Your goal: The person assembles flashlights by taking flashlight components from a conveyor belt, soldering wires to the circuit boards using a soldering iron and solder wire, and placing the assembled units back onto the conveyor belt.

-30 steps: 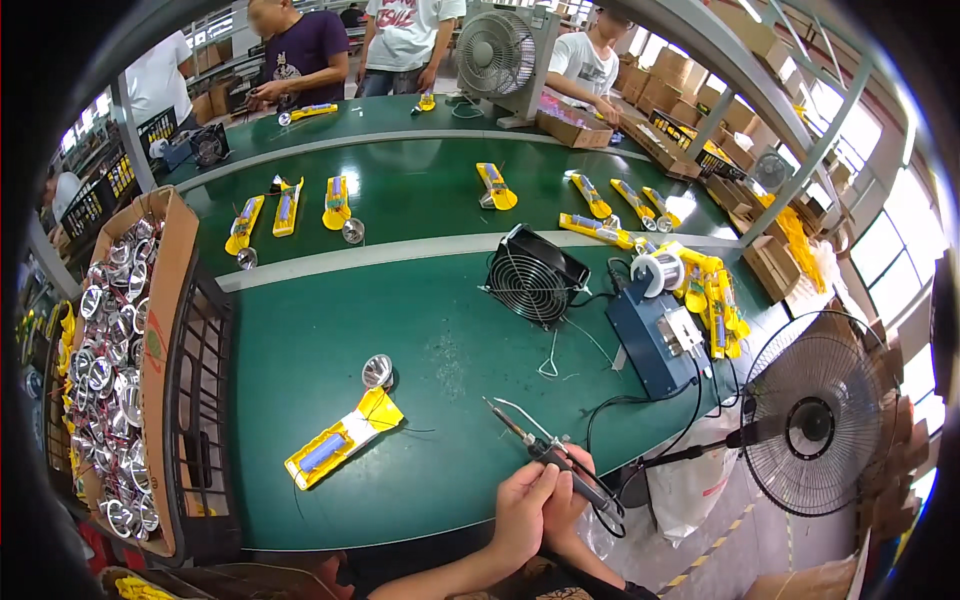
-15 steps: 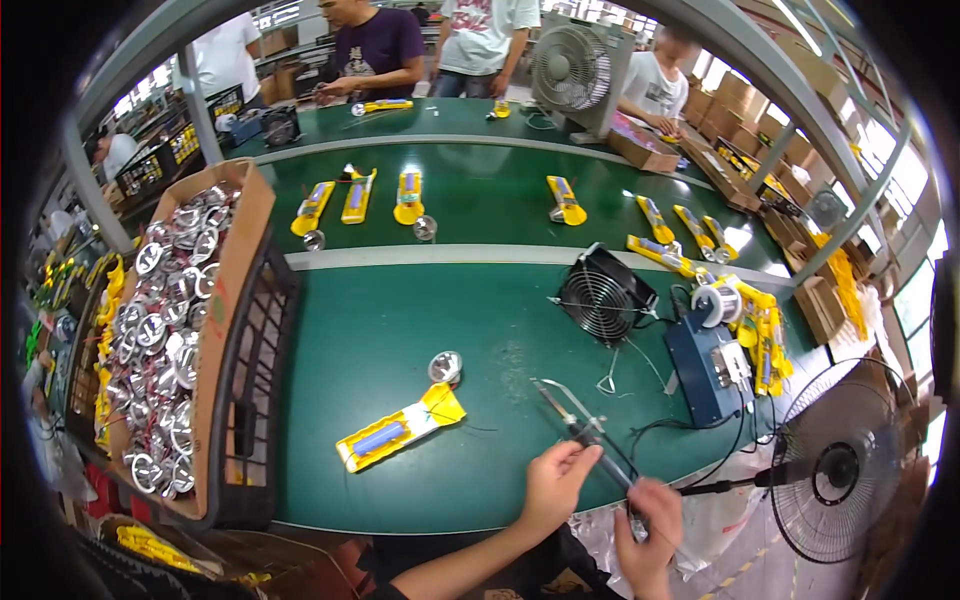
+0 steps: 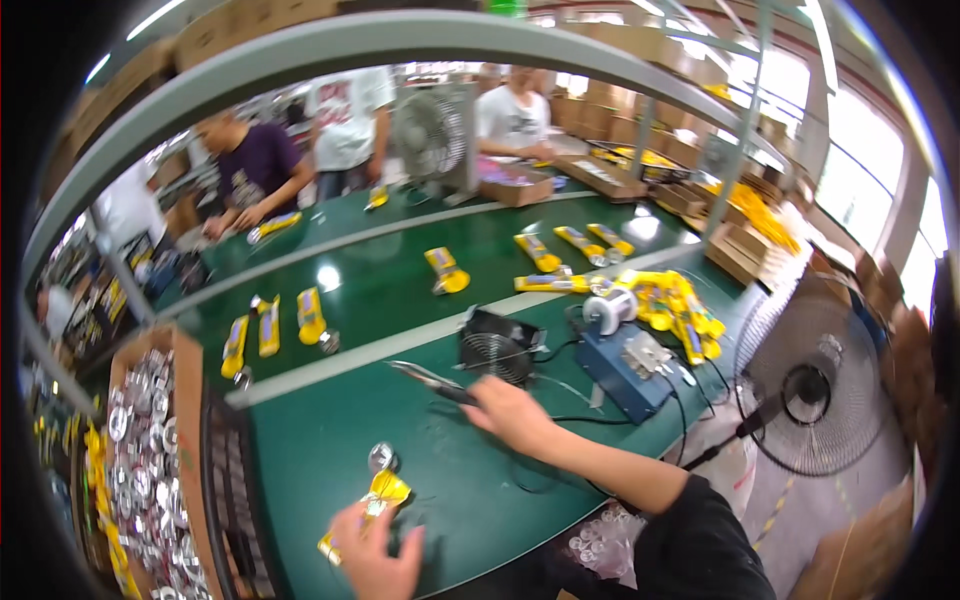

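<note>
My right hand (image 3: pixel 510 412) is closed round the dark handle of a soldering iron (image 3: pixel 440 384), whose thin tip points to the far left above the green bench. Over the near part of a flat yellow plastic holder (image 3: pixel 388 489), my left hand (image 3: pixel 372 555) is spread with thumb and fingers apart. That hand hides most of the holder; whether it touches the holder I cannot tell. At the holder's far end lies a round silver lamp reflector (image 3: pixel 382 457).
A carton (image 3: pixel 190 400) full of silver reflectors stands left beside a black crate (image 3: pixel 228 490). Right are a black fan (image 3: pixel 497 345), a blue soldering station (image 3: pixel 622 372) with cables, a solder spool (image 3: pixel 609 310) and piled yellow holders (image 3: pixel 668 308). Co-workers stand beyond a belt (image 3: pixel 385 290).
The view has swung right. My left hand has let go of the iron and moved to the yellow holder. My right hand now holds the iron alone, farther forward over the bench.
</note>
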`<state>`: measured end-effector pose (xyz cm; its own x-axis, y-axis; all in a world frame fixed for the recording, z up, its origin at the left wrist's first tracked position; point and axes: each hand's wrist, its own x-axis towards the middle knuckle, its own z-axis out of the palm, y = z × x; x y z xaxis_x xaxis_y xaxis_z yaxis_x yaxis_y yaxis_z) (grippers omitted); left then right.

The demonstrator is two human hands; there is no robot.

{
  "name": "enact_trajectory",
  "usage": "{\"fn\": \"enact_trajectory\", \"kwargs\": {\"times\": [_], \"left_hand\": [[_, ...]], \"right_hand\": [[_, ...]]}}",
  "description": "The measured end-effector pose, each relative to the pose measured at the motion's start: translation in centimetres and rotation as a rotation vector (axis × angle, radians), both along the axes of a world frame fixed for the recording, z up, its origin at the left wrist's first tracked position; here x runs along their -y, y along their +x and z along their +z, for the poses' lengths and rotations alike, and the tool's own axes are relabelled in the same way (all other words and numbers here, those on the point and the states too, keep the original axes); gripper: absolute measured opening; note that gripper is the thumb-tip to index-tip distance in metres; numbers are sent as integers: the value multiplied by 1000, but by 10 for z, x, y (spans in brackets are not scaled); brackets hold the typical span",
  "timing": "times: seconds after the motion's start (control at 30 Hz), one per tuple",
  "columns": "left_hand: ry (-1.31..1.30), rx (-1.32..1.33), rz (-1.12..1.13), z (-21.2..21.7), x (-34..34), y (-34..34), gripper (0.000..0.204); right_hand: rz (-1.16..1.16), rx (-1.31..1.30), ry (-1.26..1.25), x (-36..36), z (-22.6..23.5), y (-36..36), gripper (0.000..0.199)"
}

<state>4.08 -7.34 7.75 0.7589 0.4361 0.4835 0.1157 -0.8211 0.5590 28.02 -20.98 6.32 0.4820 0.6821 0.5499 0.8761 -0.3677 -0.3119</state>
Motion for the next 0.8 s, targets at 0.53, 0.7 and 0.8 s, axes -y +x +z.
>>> {"fn": "enact_trajectory", "kwargs": {"times": [0.53,0.7,0.8], "left_hand": [[150,-118,155,-16,-56,-23,36],[180,-89,319,-23,-63,-32,38],[300,-46,414,-25,-51,-33,42]], "right_hand": [[273,-94,42,11,0,-35,27],[66,-144,240,150,-19,-108,19],[-36,-5,335,174,-41,-124,20]]}}
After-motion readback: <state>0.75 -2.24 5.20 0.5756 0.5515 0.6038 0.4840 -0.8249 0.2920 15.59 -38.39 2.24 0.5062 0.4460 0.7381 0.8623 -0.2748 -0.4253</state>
